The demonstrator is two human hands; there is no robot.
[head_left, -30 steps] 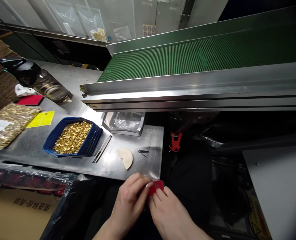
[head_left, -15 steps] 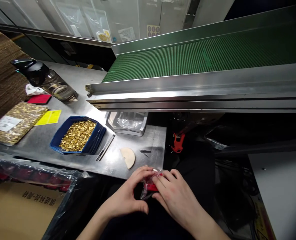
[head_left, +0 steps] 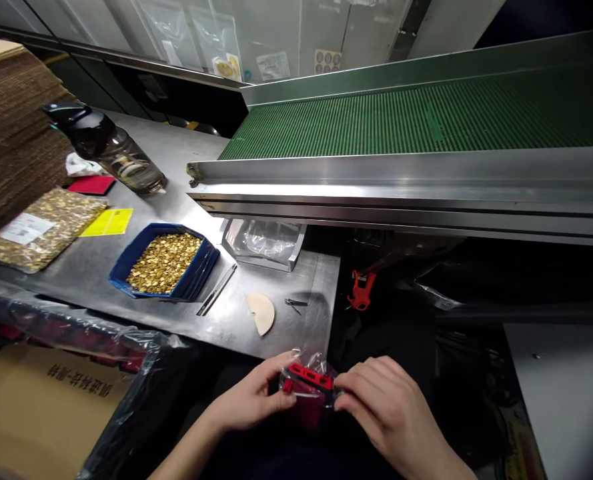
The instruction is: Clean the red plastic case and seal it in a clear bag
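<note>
Above my lap is what looks like a red power bank [head_left: 310,377], with a row of port openings in its upper end. A clear plastic bag [head_left: 332,392] wraps round it. My left hand [head_left: 259,395] grips the left side of the bagged power bank between thumb and fingers. At the bag's right edge, my right hand [head_left: 389,400] is closed in a pinch on the plastic. Nearest on the metal table lie a cream half-round disc [head_left: 261,313] and a small nail clipper [head_left: 296,303].
A blue bin [head_left: 121,270] of gold pieces stands on the table [head_left: 236,340], beside tweezers [head_left: 217,290] and a clear tray [head_left: 290,260]. A bottle [head_left: 126,157] stands behind. The green conveyor [head_left: 356,120] overhangs the table; a lined carton [head_left: 51,413] is lower left.
My hands have moved apart around the bagged power bank, exposing its port end. My right hand has shifted right to the bag's edge. The view has swung slightly left.
</note>
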